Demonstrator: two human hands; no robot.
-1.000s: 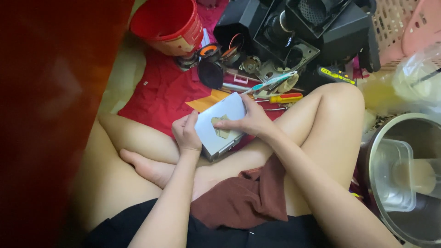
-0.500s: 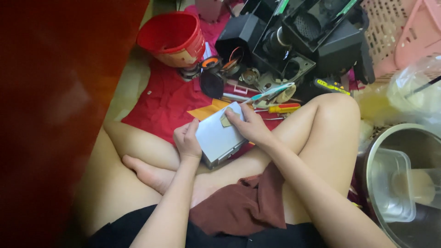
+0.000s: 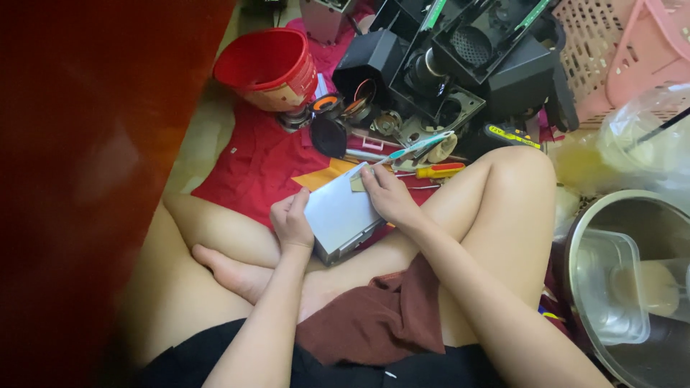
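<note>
I sit cross-legged on the floor with a flat silver metal box (image 3: pixel 339 214) resting on my lap. My left hand (image 3: pixel 290 221) grips its left edge. My right hand (image 3: pixel 388 195) lies over its upper right corner, fingers pressing a small tan piece against the top. An orange sheet (image 3: pixel 323 177) shows under the box, on a red cloth (image 3: pixel 259 158).
A red bucket (image 3: pixel 267 66) stands beyond the cloth. Black dismantled device parts (image 3: pixel 460 57), a screwdriver with an orange handle (image 3: pixel 438 171) and small tools lie ahead. Pink baskets (image 3: pixel 625 50) sit at the far right, a steel pot (image 3: pixel 632 287) holding a clear container at the right.
My right hand has slid from the middle of the box up to its top right corner. The view has shifted a little; the left hand stays on the edge.
</note>
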